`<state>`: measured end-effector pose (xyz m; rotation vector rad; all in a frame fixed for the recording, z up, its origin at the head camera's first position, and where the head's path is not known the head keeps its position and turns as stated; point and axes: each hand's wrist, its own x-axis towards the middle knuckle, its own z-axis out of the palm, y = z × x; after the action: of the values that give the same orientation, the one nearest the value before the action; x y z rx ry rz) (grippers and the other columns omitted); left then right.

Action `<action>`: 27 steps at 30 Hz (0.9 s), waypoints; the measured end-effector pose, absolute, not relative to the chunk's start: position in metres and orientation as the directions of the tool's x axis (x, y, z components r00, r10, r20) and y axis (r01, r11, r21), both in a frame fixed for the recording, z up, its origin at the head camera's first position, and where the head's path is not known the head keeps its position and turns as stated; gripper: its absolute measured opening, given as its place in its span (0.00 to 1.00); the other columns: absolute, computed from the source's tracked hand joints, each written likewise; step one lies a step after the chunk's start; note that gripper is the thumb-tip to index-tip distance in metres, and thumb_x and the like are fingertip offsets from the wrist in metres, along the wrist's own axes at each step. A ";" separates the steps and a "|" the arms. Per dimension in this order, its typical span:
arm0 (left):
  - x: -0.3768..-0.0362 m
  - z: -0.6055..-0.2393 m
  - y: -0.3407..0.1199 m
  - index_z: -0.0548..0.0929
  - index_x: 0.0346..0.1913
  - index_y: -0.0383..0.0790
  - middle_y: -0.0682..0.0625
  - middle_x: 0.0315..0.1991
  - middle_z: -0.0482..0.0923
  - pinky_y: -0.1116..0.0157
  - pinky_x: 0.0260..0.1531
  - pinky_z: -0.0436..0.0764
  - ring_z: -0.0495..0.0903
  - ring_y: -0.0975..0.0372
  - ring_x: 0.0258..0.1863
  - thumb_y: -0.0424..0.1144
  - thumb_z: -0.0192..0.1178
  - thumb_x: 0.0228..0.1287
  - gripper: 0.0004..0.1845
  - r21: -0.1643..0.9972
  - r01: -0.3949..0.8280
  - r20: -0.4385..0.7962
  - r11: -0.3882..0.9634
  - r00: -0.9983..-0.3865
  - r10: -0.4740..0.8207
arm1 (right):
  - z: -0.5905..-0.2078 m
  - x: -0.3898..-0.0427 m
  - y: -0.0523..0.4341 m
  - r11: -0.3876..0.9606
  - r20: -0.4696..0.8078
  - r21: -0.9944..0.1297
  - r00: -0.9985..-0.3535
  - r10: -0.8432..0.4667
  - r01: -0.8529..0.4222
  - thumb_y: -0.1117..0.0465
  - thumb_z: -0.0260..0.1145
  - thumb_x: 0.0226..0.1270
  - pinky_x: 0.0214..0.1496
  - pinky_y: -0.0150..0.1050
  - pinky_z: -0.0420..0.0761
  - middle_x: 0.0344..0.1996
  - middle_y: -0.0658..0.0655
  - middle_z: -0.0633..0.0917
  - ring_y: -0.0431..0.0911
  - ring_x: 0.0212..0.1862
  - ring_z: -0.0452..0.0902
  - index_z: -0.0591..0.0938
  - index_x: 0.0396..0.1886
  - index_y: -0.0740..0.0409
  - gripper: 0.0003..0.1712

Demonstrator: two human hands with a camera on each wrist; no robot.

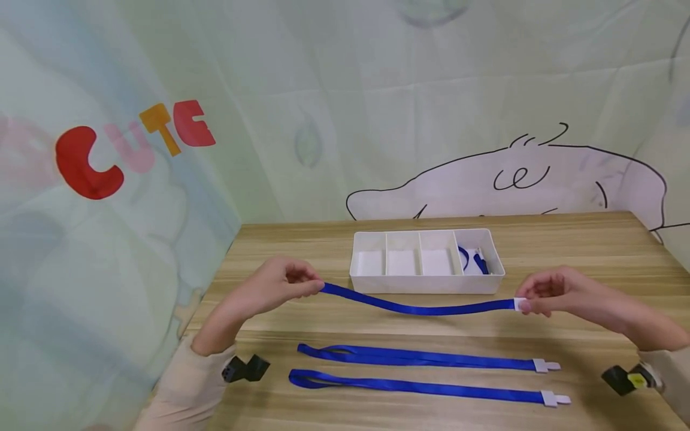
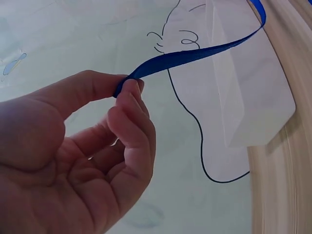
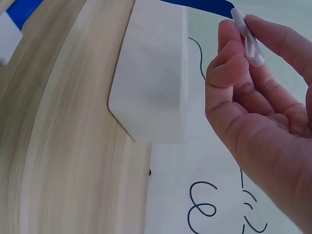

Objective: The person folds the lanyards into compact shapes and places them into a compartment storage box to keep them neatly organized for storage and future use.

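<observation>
A blue lanyard (image 1: pixel 420 310) hangs in a shallow sag between both hands, above the table and in front of the white tray. My left hand (image 1: pixel 286 281) pinches its looped end between thumb and fingertips; the left wrist view shows the blue strap (image 2: pixel 180 58) running off from that pinch. At the other end, my right hand (image 1: pixel 555 292) pinches the white plastic clip (image 3: pixel 247 39) between thumb and forefinger. Two more blue lanyards lie side by side below, the farther one (image 1: pixel 420 357) and the nearer one (image 1: pixel 431 388), their white clips pointing right.
A white tray (image 1: pixel 420 284) with several compartments stands at the back of the wooden table (image 1: pixel 280 329). Its rightmost compartment holds a blue band and a small blue piece (image 1: pixel 481 263). Printed curtains (image 1: pixel 302 120) hang behind the table and along its left side.
</observation>
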<state>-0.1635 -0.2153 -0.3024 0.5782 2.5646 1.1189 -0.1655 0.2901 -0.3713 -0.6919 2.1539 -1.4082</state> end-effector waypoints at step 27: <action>-0.158 -0.294 -0.165 0.89 0.42 0.37 0.51 0.32 0.86 0.66 0.31 0.80 0.83 0.58 0.32 0.39 0.67 0.66 0.08 0.849 0.243 -0.015 0.469 -0.877 0.481 | -0.344 -0.163 0.241 0.274 -0.034 -0.937 -0.722 -0.691 -0.218 0.67 0.62 0.73 0.38 0.38 0.83 0.38 0.67 0.84 0.49 0.38 0.80 0.81 0.45 0.62 0.06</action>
<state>-0.1583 -0.1649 -0.2942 0.6215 2.4666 1.3653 -0.1631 0.2412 -0.3439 -0.8186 2.1105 -1.4458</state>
